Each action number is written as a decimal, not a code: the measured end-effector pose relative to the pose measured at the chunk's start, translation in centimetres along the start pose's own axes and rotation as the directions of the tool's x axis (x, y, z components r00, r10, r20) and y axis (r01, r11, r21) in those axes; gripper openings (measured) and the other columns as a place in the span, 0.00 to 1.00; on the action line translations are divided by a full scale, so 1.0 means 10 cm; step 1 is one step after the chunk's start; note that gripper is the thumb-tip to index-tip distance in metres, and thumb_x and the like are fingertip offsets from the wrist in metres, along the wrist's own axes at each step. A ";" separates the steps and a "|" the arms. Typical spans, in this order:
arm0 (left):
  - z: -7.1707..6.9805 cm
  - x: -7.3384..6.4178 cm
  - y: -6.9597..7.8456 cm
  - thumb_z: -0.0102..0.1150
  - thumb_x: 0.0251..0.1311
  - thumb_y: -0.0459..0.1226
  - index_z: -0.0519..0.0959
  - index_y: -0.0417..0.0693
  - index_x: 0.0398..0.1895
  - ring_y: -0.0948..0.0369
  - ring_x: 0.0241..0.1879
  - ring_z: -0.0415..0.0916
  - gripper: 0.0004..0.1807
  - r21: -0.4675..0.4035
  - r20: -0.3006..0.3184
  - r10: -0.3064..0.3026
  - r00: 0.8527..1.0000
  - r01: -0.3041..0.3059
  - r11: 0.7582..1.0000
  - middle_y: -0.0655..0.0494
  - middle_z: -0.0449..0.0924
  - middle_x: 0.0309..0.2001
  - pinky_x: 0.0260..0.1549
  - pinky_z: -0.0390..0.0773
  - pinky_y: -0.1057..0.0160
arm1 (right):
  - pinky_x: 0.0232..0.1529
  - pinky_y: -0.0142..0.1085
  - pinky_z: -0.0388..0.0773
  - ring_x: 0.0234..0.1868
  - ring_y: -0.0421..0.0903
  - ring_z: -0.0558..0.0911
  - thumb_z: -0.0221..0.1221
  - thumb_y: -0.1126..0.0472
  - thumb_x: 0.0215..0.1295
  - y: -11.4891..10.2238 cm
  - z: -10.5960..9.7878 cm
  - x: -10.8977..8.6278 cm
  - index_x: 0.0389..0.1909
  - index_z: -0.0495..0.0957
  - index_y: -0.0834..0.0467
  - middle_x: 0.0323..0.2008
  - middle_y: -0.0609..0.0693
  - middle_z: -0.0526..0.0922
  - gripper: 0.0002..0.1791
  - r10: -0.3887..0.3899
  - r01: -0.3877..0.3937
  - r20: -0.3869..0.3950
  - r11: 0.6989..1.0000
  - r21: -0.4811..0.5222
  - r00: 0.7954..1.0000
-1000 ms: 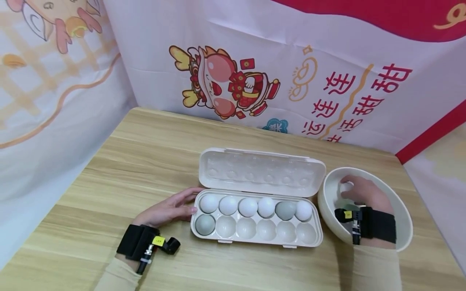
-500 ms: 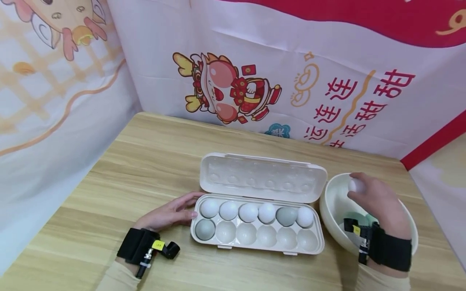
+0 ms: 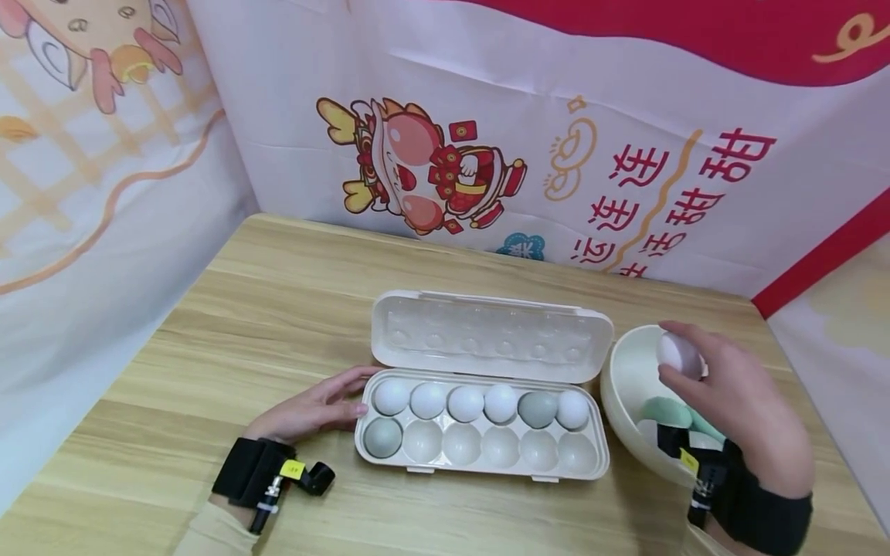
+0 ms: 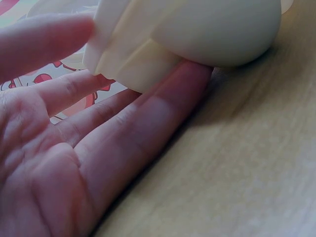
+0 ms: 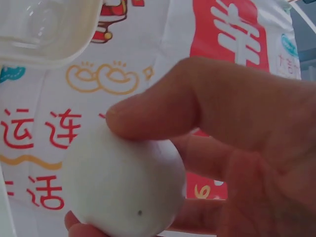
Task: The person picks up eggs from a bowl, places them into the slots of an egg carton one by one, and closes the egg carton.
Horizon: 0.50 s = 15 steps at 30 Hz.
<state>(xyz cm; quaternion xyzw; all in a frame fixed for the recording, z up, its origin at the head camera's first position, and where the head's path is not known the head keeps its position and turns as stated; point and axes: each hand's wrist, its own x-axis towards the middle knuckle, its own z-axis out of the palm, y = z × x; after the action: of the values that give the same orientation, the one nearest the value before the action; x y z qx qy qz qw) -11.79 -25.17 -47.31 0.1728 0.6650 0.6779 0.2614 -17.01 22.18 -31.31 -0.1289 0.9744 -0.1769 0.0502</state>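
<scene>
In the head view, a cream plastic egg carton point(image 3: 480, 467) lies open on the table. Its back row is filled with white eggs point(image 3: 465, 403) and one grey-green egg point(image 3: 538, 409); another grey-green egg point(image 3: 383, 438) sits at the front left, beside several bare cups. My left hand point(image 3: 313, 407) holds the carton's left end, thumb at the rim and fingers reaching under it in the left wrist view. Above the bowl, my right hand point(image 3: 740, 394) pinches a white egg point(image 5: 123, 182) between thumb and fingers. The cream bowl point(image 3: 626, 378) contains pale green eggs point(image 3: 665, 411), partly hidden by the wrist.
The carton's lid point(image 3: 492, 336) leans back behind the cups. The bowl stands close to the carton's right end. A printed cloth point(image 3: 292, 69) hangs behind the wooden table point(image 3: 278, 309), and another covers the left side.
My right hand has lifted the white egg from inside the bowl to above it, showing the green eggs below. My left hand stays at the carton's end.
</scene>
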 end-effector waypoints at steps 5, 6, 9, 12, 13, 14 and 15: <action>-0.02 -0.01 0.01 0.46 0.66 0.33 0.55 0.48 0.68 0.48 0.57 0.66 0.28 0.014 -0.009 -0.017 1.000 0.017 1.000 0.35 0.57 0.66 0.52 0.74 0.54 | 0.30 0.54 0.81 0.40 0.63 0.73 0.63 0.55 0.55 -0.16 0.01 -0.05 0.62 0.64 0.60 0.50 0.72 0.72 0.35 -0.058 0.058 -0.021 0.998 -0.032 0.998; -0.02 -0.01 0.01 0.46 0.66 0.33 0.55 0.49 0.68 0.48 0.57 0.66 0.28 0.013 -0.009 -0.020 1.000 0.020 1.000 0.35 0.57 0.66 0.52 0.74 0.54 | 0.30 0.54 0.81 0.40 0.63 0.73 0.63 0.56 0.54 -0.20 0.02 -0.06 0.62 0.65 0.60 0.50 0.72 0.72 0.34 -0.084 0.082 -0.034 0.996 -0.042 0.996; -0.02 0.00 0.01 0.46 0.66 0.32 0.55 0.50 0.68 0.48 0.57 0.67 0.28 0.001 -0.010 -0.020 1.000 0.020 1.000 0.36 0.57 0.66 0.53 0.74 0.54 | 0.31 0.54 0.81 0.41 0.62 0.73 0.64 0.58 0.52 -0.30 0.05 -0.09 0.61 0.67 0.58 0.50 0.70 0.73 0.33 -0.165 0.161 -0.065 0.985 -0.069 0.984; -0.01 0.00 0.01 0.47 0.65 0.32 0.55 0.50 0.68 0.47 0.57 0.67 0.28 -0.009 -0.012 -0.020 1.000 0.020 1.000 0.36 0.57 0.66 0.52 0.74 0.54 | 0.31 0.49 0.80 0.38 0.56 0.74 0.64 0.60 0.52 -0.42 0.11 -0.10 0.59 0.70 0.56 0.49 0.65 0.74 0.31 -0.245 0.241 -0.072 0.969 -0.062 0.967; -0.01 0.00 0.01 0.47 0.65 0.32 0.55 0.50 0.68 0.47 0.57 0.67 0.28 -0.010 -0.014 -0.019 1.000 0.019 1.000 0.36 0.57 0.66 0.52 0.74 0.54 | 0.31 0.46 0.79 0.38 0.54 0.74 0.64 0.61 0.52 -0.47 0.13 -0.10 0.59 0.70 0.55 0.49 0.63 0.74 0.30 -0.261 0.258 -0.062 0.965 -0.054 0.963; 0.00 0.01 0.00 0.47 0.65 0.32 0.55 0.50 0.68 0.48 0.57 0.67 0.28 -0.011 -0.015 -0.018 1.000 0.018 1.000 0.36 0.57 0.66 0.52 0.74 0.54 | 0.30 0.44 0.78 0.37 0.52 0.74 0.63 0.61 0.52 -0.51 0.15 -0.09 0.59 0.71 0.55 0.49 0.62 0.74 0.29 -0.280 0.278 -0.053 0.960 -0.044 0.958; 0.01 0.01 0.00 0.47 0.65 0.32 0.55 0.50 0.67 0.48 0.57 0.67 0.28 -0.011 -0.017 -0.016 1.000 0.015 1.000 0.37 0.57 0.66 0.52 0.74 0.54 | 0.30 0.42 0.77 0.36 0.50 0.74 0.63 0.61 0.52 -0.54 0.17 -0.08 0.58 0.71 0.54 0.48 0.60 0.75 0.29 -0.297 0.296 -0.041 0.955 -0.036 0.954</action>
<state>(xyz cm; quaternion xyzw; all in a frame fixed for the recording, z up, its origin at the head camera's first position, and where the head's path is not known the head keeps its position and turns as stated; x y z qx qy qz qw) -11.83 -25.07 -47.30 0.1604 0.6649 0.6809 0.2619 -14.70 16.95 -30.91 -0.2704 0.9474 -0.1711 -0.0011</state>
